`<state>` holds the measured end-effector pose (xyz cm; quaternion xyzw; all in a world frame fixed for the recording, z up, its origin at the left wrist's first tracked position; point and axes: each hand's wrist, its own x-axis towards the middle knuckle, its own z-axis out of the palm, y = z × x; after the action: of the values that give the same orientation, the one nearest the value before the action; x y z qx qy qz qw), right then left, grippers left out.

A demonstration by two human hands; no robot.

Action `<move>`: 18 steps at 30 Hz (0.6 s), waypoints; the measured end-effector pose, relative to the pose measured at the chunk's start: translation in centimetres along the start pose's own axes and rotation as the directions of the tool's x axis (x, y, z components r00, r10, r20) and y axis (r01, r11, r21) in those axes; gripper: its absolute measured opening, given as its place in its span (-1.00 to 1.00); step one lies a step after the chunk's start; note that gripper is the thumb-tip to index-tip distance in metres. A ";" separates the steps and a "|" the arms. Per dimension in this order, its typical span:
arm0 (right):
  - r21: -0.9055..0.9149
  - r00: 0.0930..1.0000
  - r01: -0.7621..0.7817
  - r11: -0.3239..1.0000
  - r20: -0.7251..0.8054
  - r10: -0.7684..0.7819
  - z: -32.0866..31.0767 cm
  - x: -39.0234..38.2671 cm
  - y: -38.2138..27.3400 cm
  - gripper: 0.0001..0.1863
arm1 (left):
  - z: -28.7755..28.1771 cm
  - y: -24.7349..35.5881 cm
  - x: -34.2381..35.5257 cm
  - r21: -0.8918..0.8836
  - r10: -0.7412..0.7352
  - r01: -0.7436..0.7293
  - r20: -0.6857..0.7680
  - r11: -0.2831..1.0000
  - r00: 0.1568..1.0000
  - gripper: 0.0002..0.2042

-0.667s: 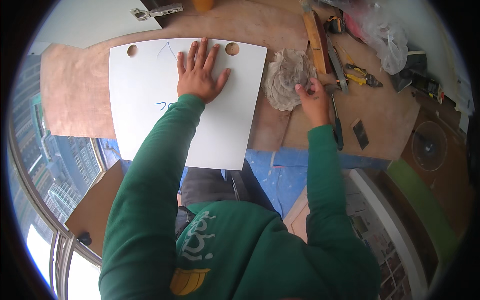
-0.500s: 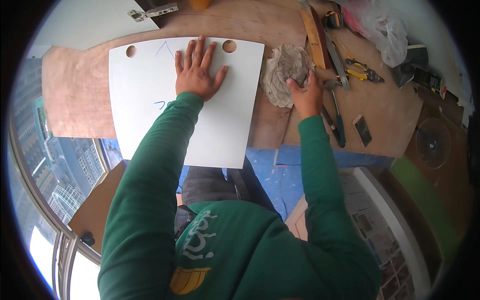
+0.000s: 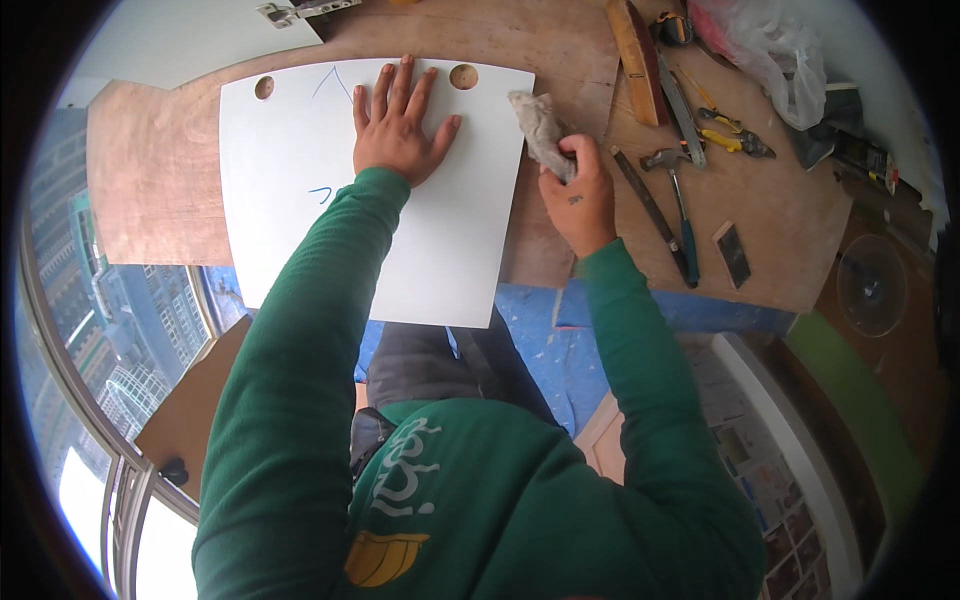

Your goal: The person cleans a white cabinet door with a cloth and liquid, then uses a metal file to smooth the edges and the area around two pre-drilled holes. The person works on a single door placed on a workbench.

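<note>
Flat on the white panel [image 3: 400, 220], the left hand [image 3: 398, 130] rests with its fingers spread apart, near the two round holes at the far edge. Just beside the panel's right edge, the right hand [image 3: 578, 195] has its fingers clamped on a crumpled grey rag [image 3: 540, 125] above the wooden surface [image 3: 780, 230]; a hammer [image 3: 680, 200] lies near.

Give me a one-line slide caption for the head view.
Left hand flat on white panel; right hand grips grey rag at its edge.

Plywood bench [image 3: 560, 40] carries a white panel [image 3: 290, 190], hammer [image 3: 680, 205], pliers [image 3: 728, 140]
</note>
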<state>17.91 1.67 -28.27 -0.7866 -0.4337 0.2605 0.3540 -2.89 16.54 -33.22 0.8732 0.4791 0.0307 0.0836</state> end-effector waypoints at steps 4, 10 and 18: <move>-0.022 1.000 0.005 1.000 0.008 -0.005 4.0 -1.7 0.2 -0.50 | 0.1 0.1 0.3 -0.028 0.012 -0.012 0.003 1.000 1.000 -0.28; -0.066 0.995 0.053 0.996 -0.075 -0.058 5.3 -0.8 0.0 -0.59 | 1.1 -1.7 0.1 -0.017 0.088 -0.090 -0.119 0.996 0.989 -0.28; -0.162 0.985 -0.086 0.983 -0.165 0.059 6.5 5.5 0.9 -0.65 | 2.0 -0.1 0.5 0.040 0.106 -0.101 -0.145 0.994 0.984 -0.32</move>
<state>16.37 8.26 -33.57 -0.8473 -0.3955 0.1721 0.3100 -2.40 16.79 -35.24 0.8935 0.4385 0.0917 0.0321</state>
